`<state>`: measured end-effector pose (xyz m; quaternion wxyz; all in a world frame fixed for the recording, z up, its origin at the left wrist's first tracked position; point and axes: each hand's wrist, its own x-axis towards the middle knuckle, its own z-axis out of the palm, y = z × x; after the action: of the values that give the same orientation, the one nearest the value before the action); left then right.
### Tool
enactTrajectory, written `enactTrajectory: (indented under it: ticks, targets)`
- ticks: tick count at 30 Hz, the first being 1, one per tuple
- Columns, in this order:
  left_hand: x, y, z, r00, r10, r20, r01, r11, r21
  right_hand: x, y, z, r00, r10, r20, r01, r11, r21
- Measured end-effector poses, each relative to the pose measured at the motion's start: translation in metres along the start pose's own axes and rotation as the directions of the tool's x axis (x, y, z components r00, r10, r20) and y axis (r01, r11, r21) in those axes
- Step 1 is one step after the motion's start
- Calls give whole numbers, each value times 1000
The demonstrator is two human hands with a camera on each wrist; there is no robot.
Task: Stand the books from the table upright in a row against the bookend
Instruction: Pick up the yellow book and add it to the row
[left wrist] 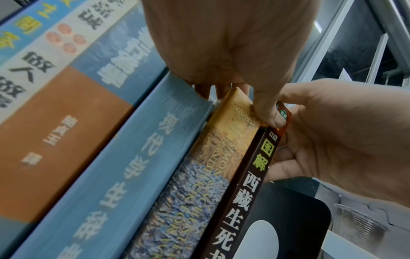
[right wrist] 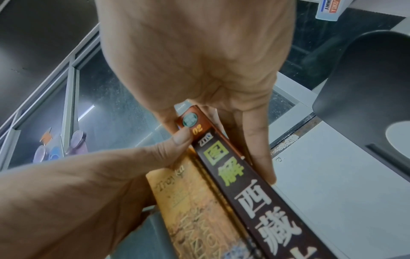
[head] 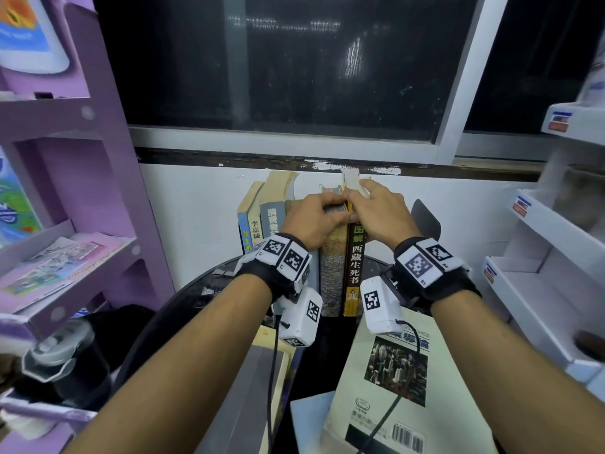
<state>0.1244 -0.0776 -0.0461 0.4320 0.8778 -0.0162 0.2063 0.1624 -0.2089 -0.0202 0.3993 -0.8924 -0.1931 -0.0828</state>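
Several books stand upright in a row at the back of the round black table (head: 183,299), against the wall. The black bookend (head: 425,221) stands to the right of the row. My left hand (head: 327,211) pinches the top of the gold and lavender book (head: 330,276), thumb on its spine. Beside it, at the row's right end, is the dark brown book (head: 355,273); my right hand (head: 370,204) grips its top, fingers on both sides. In the wrist views the brown book (right wrist: 255,184) sits tight against the gold book (left wrist: 221,140), with a gap to the bookend (right wrist: 366,78).
A cream book with a city photo (head: 393,371) lies flat near me on a pale blue one (head: 307,417). A grey book (head: 248,388) lies at the front left. A purple shelf (head: 65,158) stands on the left, a white shelf (head: 540,290) on the right.
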Motion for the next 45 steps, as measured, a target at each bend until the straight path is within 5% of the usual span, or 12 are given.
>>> enactTrajectory:
  ticks: [15,29,35,45]
  targets:
    - [-2,0,0,1000,6,-14,-6,999,-31,-10,0,0,995,-4,97,2,1000,16]
    - [-10,3,-2,999,36,-11,-33,981,190,-22,2,-7,983,3,181,-3,1000,2]
    - [-26,13,-3,999,27,35,-31,993,111,-36,8,-20,973,-36,229,50,997,-57]
    - [-76,13,4,991,123,-58,-117,988,102,-78,26,-53,940,-24,340,51,996,-70]
